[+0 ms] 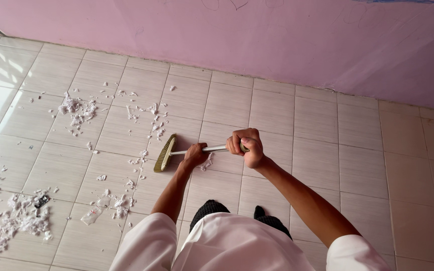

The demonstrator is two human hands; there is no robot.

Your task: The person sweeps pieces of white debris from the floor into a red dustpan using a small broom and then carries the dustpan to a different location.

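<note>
Beige tiled floor (277,115) under pink wall (277,40), white paper scraps (76,111) strewn. Left hand (195,154), right hand (244,145) clenched on white-handled straw broom (166,153), grip spaced for leverage, bristles down against litter.

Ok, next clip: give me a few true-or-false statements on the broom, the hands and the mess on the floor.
1. Both hands grip the broom handle. True: the left hand is nearer the broom head, the right hand nearer the handle's end.
2. The broom handle is red. False: it is pale, whitish.
3. Paper scraps lie mostly on the left part of the tiled floor. True.
4. The wall is green. False: it is pink.
5. The broom leans unheld against the wall. False: it is held over the floor.
</note>
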